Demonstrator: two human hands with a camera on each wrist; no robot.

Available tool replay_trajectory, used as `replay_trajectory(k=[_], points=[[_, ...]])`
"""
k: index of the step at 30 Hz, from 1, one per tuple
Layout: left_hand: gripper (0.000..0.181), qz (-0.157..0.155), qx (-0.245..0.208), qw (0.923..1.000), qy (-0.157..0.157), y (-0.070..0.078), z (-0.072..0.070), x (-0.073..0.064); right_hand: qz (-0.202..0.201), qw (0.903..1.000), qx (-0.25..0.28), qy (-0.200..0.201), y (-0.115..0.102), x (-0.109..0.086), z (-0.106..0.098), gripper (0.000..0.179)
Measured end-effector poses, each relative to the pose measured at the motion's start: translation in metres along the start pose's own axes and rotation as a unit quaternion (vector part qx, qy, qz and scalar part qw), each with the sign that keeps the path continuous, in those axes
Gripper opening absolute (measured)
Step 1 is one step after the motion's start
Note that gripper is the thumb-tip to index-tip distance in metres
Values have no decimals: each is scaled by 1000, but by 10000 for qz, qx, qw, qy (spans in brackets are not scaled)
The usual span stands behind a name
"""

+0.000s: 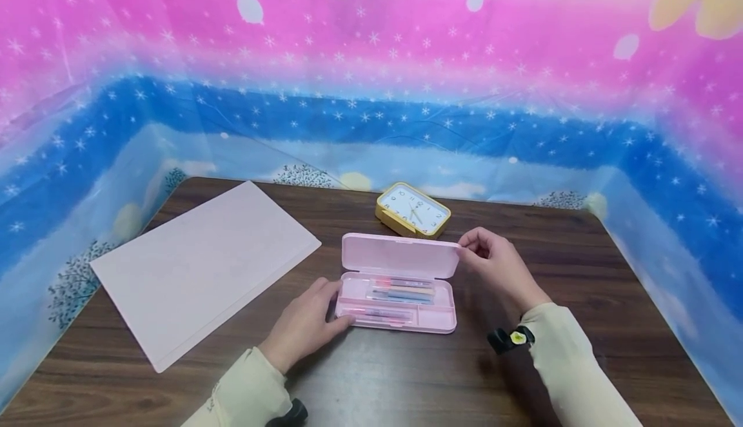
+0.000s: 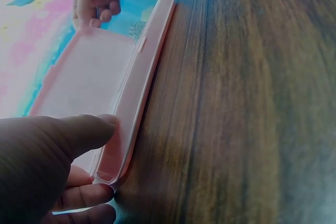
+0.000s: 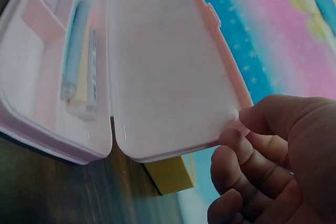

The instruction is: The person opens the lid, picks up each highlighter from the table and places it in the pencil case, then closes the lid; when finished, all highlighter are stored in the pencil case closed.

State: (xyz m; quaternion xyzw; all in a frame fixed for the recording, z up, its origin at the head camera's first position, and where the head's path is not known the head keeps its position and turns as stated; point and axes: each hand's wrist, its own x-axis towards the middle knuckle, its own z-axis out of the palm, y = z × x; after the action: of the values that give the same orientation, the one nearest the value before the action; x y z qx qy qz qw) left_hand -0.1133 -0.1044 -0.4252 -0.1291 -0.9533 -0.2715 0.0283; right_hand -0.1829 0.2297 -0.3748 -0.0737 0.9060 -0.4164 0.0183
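Observation:
A pink pencil case lies on the table with its lid raised. Several pens lie in its back compartment, and more pens fill the front left one. My left hand holds the left end of the case, thumb at the front wall and fingers around the end. With thumb and forefinger my right hand pinches the lid's upper right corner, as the right wrist view shows up close; the other fingers curl beneath.
A yellow-framed clock lies tilted just behind the raised lid. To the left, a large pale pink board or folder lies flat on the dark wooden table. Patterned cloth hangs around the back and sides.

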Motion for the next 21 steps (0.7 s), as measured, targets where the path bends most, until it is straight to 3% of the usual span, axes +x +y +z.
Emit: replay_trajectory(k=[7,16,21], points=[[62,-144,-68,9999,-25,0,2,1,-483,9983,-326,-47,-4,-25,1,15],[53,-230,-278,9993,-70,2,-3,2,-574,9970,-215,-469,6,-47,10,7],[60,-296,-342,9988,-212,3,-9,0,-548,9931,-554,-872,18,-54,21,6]])
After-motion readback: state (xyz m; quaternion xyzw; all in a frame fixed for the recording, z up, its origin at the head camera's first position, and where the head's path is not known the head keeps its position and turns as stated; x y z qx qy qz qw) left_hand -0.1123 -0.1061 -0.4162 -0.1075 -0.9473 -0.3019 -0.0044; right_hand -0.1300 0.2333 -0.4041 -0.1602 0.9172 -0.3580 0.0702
